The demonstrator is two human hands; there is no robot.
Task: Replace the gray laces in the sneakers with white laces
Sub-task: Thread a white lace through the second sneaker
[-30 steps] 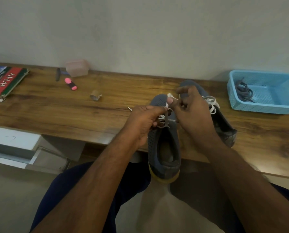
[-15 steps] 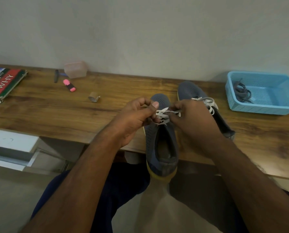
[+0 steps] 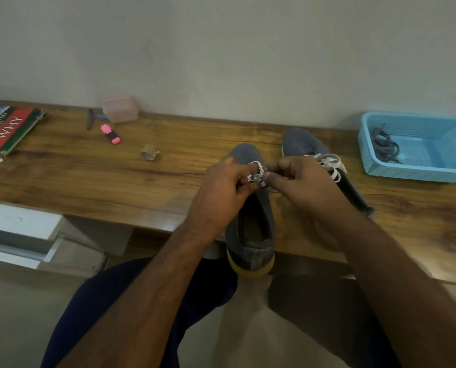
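Note:
A grey sneaker (image 3: 250,235) with a yellow sole lies on the wooden desk, its heel hanging over the front edge. Both hands meet over its tongue. My left hand (image 3: 221,192) and my right hand (image 3: 303,184) each pinch part of the white lace (image 3: 257,174) at the top eyelets, where it forms small loops. A second grey sneaker (image 3: 305,143) stands just behind and to the right, with a white lace (image 3: 330,164) tied on it. Grey laces (image 3: 383,144) lie in the blue basket.
The blue basket (image 3: 418,173) sits at the desk's right end. A pink highlighter (image 3: 110,134), a dark pen (image 3: 90,122), a pink lidded box (image 3: 120,108) and a small tape roll (image 3: 149,155) lie at left centre. Books (image 3: 6,131) occupy the far left. White drawers (image 3: 17,229) stand below.
Both hands have come down from a raised pull and closed together over the sneaker's tongue. The white lace now shows as small loops between the fingertips.

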